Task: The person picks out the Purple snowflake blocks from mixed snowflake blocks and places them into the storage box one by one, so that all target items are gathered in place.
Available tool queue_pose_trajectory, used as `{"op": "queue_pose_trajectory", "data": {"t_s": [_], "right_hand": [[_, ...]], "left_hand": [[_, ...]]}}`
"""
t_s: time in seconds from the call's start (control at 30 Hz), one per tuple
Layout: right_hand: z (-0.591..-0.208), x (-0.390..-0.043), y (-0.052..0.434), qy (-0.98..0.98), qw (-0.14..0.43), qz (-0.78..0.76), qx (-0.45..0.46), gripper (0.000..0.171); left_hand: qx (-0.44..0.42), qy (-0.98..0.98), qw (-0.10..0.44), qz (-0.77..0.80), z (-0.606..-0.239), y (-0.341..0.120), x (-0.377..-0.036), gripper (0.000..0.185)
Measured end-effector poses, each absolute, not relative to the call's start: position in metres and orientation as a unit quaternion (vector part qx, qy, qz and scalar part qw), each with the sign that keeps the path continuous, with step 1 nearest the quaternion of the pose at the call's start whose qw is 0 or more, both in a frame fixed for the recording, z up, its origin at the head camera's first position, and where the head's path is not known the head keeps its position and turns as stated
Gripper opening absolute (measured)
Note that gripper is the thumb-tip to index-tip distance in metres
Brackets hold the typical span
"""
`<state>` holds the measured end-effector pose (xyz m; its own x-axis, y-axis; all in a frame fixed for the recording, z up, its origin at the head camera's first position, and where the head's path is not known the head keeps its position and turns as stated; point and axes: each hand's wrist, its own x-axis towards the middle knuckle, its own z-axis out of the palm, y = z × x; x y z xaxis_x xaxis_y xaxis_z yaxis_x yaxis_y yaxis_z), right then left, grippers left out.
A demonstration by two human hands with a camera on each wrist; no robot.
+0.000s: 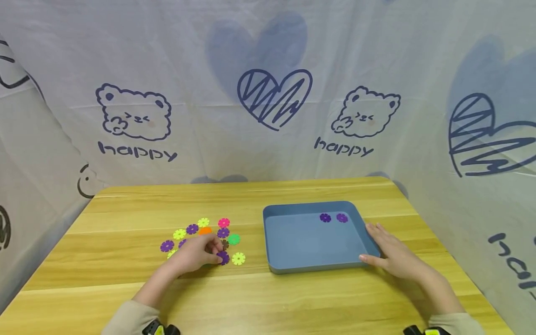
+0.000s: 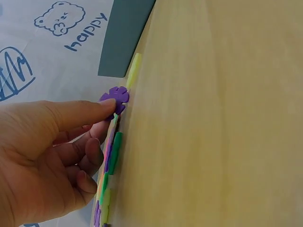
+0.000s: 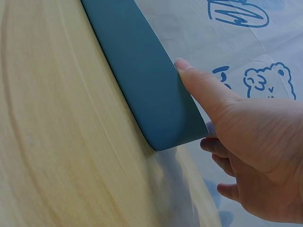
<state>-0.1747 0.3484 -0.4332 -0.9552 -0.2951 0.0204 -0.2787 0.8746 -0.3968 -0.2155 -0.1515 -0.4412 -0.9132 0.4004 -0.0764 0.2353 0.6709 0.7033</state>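
Working from the left across the wooden table (image 1: 293,302), we first see a purple disc (image 1: 167,246) and a lime disc (image 1: 179,234), both flat and notched. Just right of them is the left hand (image 1: 196,254), which pinches a purple piece (image 1: 224,258) under its thumb; the left wrist view shows this piece tilted up. Around the fingers lie an orange piece (image 1: 205,231), a pink disc (image 1: 224,223) and a green disc (image 1: 234,239). Next we find the blue tray (image 1: 301,239), with 2 purple discs (image 1: 325,217) inside, near its far right corner. At its right end the right hand (image 1: 393,256) rests unclenched, thumb touching the near rim, fingers along the outer side.
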Motion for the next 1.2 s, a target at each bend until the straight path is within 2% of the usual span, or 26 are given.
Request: {"op": "queue_pose_trajectory", "data": {"t_s": [0.23, 0.47, 0.93, 1.2], "right_hand": [[-0.435, -0.175, 0.349, 0.967, 0.019, -0.205, -0.152, 0.091], [-0.433, -0.175, 0.349, 0.969, 0.021, -0.195, -0.150, 0.091], [-0.436, -0.176, 0.351, 0.970, 0.011, -0.190, -0.154, 0.091], [-0.436, -0.177, 0.351, 0.969, 0.014, -0.190, -0.154, 0.091]], "left_hand": [[0.169, 0.887, 0.130, 0.409, -0.436, -0.152, -0.219, 0.009], [0.145, 0.855, 0.141, 0.477, -0.422, -0.140, -0.228, 0.018], [0.159, 0.836, 0.128, 0.509, -0.397, -0.071, -0.250, 0.017], [0.136, 0.827, 0.111, 0.534, -0.397, -0.027, -0.265, 0.014]]}}
